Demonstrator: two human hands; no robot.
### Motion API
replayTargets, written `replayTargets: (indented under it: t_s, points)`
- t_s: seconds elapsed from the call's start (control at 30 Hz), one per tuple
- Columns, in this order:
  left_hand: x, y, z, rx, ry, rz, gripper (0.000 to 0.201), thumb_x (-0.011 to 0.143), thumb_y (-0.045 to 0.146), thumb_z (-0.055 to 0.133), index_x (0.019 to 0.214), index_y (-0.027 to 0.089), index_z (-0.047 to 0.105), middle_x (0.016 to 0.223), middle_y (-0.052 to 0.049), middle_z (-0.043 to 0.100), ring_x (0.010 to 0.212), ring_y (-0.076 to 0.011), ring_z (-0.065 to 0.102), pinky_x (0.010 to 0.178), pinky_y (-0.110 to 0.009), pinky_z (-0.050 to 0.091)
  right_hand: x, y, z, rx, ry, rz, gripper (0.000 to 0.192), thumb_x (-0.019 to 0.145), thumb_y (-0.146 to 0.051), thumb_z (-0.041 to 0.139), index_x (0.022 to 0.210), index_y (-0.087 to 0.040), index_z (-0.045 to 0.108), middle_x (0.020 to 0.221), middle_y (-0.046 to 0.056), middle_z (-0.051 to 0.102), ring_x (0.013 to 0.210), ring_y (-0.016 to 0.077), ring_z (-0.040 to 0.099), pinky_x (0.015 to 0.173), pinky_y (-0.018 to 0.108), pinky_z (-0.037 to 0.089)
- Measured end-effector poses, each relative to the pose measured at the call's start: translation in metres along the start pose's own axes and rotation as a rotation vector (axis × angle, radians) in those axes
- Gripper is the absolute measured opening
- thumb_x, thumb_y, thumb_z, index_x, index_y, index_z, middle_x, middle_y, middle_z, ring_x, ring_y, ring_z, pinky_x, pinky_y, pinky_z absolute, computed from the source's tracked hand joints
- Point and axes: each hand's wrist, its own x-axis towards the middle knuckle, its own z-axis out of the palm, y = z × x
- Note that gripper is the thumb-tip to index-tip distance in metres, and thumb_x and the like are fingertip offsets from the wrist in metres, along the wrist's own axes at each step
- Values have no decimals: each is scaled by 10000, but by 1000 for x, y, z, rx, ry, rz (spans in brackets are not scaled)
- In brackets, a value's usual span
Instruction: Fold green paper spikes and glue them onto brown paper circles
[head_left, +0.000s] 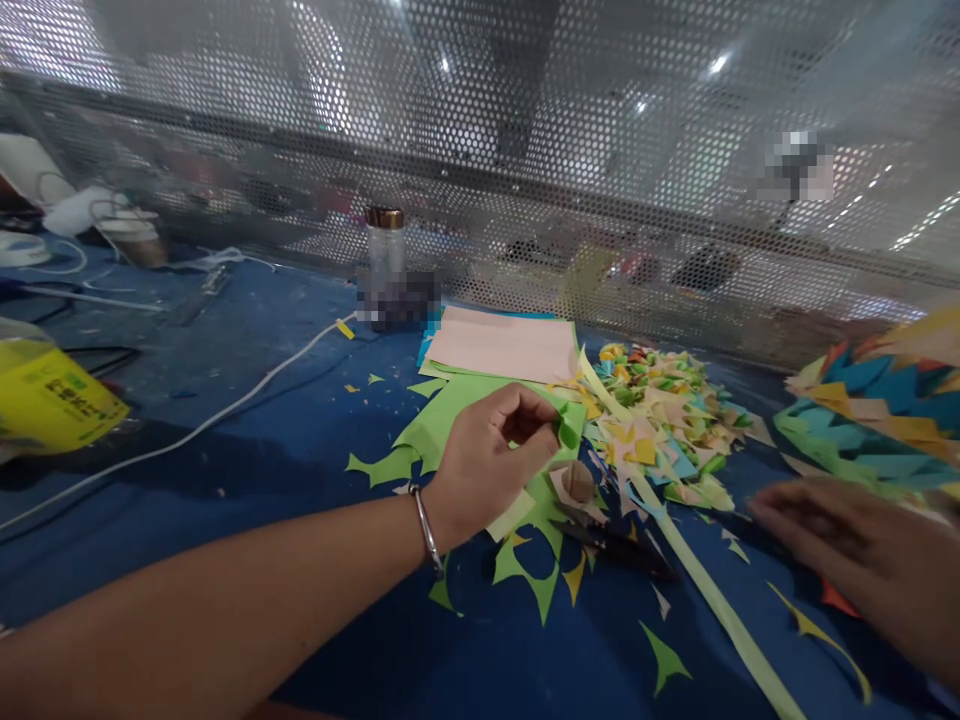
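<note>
While my left hand [491,462] lay over the green sheet [457,420], its fingers were curled shut, pinching a small folded green scrap [568,432] between thumb and fingertips. That scrap sat at the far right edge of the hand, just above the sheet and close to the heap of coloured paper triangles [660,410]. My right hand [847,545] came in low from the right, blurred; the fingers looked stretched out flat over the blue table [247,430] with nothing in them, though I could not be sure of that. From the head view, the scissors [615,545] lay on the table between my two hands, in front of the left one and to the left of the right one. Their long axis ran roughly left to right, slanting a little toward me at the right end. The right fingertips were the nearer to them, near but not touching. A long pale green strip [697,575] crossed just beside the scissors, running from the heap down toward me. Further back lay a pink sheet [502,345], and at the far right stood a spiky paper model [877,410].
</note>
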Motion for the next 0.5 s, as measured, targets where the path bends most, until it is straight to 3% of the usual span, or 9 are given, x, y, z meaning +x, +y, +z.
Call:
replayTargets:
  t_s: [0.03, 0.07, 0.2, 0.33, 0.5]
  points:
    - [1, 0, -1, 3, 9, 8, 121, 751, 255, 677, 829, 189, 612, 745, 7, 632, 656, -108, 564, 637, -259, 518, 14, -17, 4, -22, -95, -24, 224, 979, -498, 618, 992, -329, 766, 898, 69, 807, 727, 257, 763, 623, 337, 572]
    - [3, 0, -2, 7, 21, 15, 121, 752, 257, 674, 829, 189, 612, 738, 8, 631, 653, -106, 564, 640, -258, 516, 26, -34, 11, -16, -95, -87, 252, 995, -493, 590, 949, -301, 747, 872, 68, 795, 712, 244, 757, 607, 320, 567]
    - [8, -2, -7, 51, 56, 13, 99, 770, 268, 645, 815, 199, 592, 726, 9, 627, 648, -106, 562, 631, -253, 508, 67, -82, 47, -119, -130, -406, 252, 1045, -306, 468, 1079, -243, 710, 984, 84, 755, 819, 222, 735, 666, 305, 541]
    - [11, -6, -8, 45, 74, 25, 88, 768, 249, 644, 814, 198, 589, 737, 9, 626, 647, -104, 557, 636, -252, 507, 92, -99, 72, -257, -190, -493, 247, 960, -143, 509, 1065, -242, 710, 1009, 64, 713, 835, 202, 691, 622, 279, 455]
    - [13, -13, -7, 33, 84, 24, 96, 770, 246, 654, 830, 195, 600, 762, 7, 637, 673, -110, 568, 654, -255, 512, 104, -103, 80, -293, -262, -531, 259, 877, -67, 569, 1005, -248, 705, 922, 29, 662, 731, 172, 630, 568, 275, 345]
